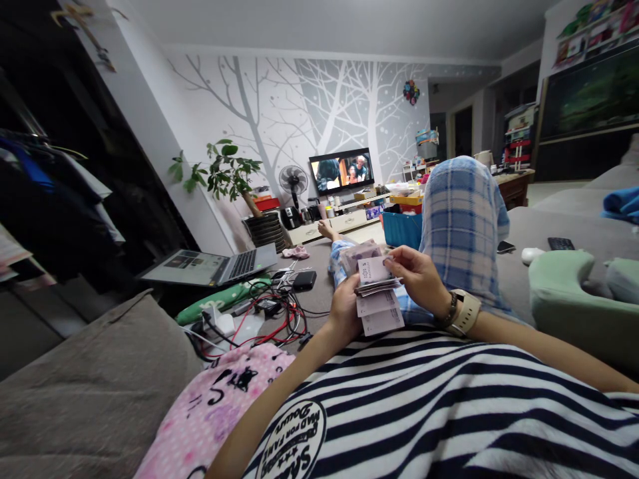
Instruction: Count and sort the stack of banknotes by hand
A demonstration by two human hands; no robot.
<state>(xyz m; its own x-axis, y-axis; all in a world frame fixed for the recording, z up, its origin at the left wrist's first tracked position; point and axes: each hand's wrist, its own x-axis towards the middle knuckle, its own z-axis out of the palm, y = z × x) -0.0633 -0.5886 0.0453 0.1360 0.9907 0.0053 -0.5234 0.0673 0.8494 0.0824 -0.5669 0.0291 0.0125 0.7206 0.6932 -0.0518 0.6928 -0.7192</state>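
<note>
My left hand point(345, 306) is closed around a stack of banknotes point(378, 287), held above my lap. Some of the notes hang down toward my striped shirt, and others stick out past the far side of the stack. With thumb and fingers, my right hand point(417, 276) pinches the upper right corner of the top banknote point(373, 269), which is pale with dark print. A light watch and a dark bracelet are on my right wrist. My bent knee in blue plaid rises just beyond that hand.
To the left lie an open laptop point(214, 266), tangled cables point(279, 309), a black power bank point(304, 281) and a pink blanket point(229, 406). On the right are a green cushion point(559, 286), a white mouse point(534, 255) and a remote point(561, 244). A television point(342, 171) plays ahead.
</note>
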